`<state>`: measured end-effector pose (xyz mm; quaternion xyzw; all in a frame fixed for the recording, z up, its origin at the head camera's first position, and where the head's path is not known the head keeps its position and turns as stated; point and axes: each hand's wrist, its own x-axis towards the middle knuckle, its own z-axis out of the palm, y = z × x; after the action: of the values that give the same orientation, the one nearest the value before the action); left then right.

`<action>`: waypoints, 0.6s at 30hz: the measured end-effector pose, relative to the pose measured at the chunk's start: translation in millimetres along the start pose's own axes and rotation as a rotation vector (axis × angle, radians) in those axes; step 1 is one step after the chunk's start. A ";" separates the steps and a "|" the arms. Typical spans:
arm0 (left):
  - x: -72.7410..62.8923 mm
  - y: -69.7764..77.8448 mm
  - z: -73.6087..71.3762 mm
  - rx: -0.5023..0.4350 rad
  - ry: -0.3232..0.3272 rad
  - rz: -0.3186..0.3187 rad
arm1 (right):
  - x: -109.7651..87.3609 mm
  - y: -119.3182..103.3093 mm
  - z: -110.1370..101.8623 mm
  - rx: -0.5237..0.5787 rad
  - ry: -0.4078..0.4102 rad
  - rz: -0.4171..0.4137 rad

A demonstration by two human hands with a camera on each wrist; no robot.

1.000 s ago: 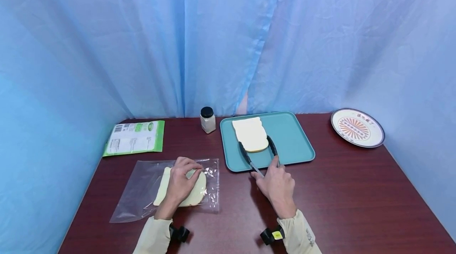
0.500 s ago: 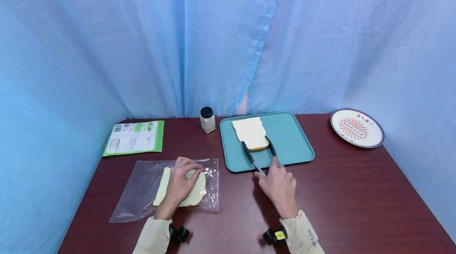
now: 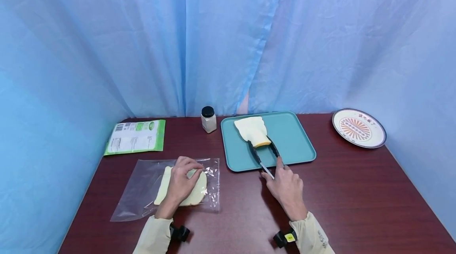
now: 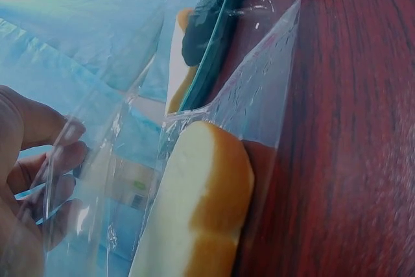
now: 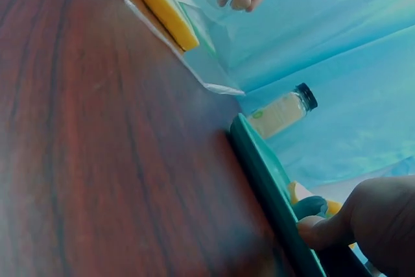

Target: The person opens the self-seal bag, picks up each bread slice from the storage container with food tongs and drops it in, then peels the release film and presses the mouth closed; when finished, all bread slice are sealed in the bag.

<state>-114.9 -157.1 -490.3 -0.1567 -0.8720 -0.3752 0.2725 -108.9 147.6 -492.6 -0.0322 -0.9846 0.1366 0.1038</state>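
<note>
In the head view my right hand (image 3: 286, 188) grips a pair of black-tipped tongs (image 3: 264, 167). Their tips squeeze the near end of a bread slice (image 3: 250, 129) on the teal tray (image 3: 292, 139), and that end buckles upward. At the left, my left hand (image 3: 183, 180) pinches the upper film of a clear plastic bag (image 3: 135, 186) between thumb and fingers. Inside that bag lies another bread slice (image 4: 188, 205), its brown crust plain in the left wrist view. The bag's mouth gapes toward the tray, with the film lifted off the slice.
A jar (image 3: 208, 121) with a black lid stands left of the tray. Behind the bag lies a green and white packet (image 3: 135, 137). The patterned plate (image 3: 359, 128) is at the far right of the brown table (image 3: 356, 190). Blue curtains (image 3: 228, 40) hang behind and at both sides.
The tongs' tips have come closer together on the slice, whose near end has gone from flat to bunched up. My right hand has shifted slightly right; my left hand stays in place.
</note>
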 end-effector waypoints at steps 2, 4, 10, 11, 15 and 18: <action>-0.2 -0.2 0.2 0.000 0.003 0.002 | -0.1 2.3 0.7 0.000 0.000 -0.008; -0.5 -0.6 0.7 0.001 0.006 0.007 | -0.3 4.8 1.3 0.001 0.001 -0.012; -0.9 -1.0 1.2 0.001 0.011 0.010 | -0.9 12.1 1.8 0.003 0.004 -0.017; -0.8 -0.7 1.0 0.002 0.010 0.008 | -1.0 13.2 1.3 0.005 0.003 -0.016; -0.9 -0.1 0.4 0.003 0.004 -0.002 | -1.4 17.8 -2.6 0.014 0.012 -0.025; -0.6 0.5 0.0 0.001 0.001 -0.001 | -1.7 21.8 -7.3 0.025 0.028 -0.043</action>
<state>-114.2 -156.8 -490.4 -0.1560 -0.8721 -0.3750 0.2730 -104.9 170.3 -492.1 -0.0114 -0.9818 0.1462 0.1207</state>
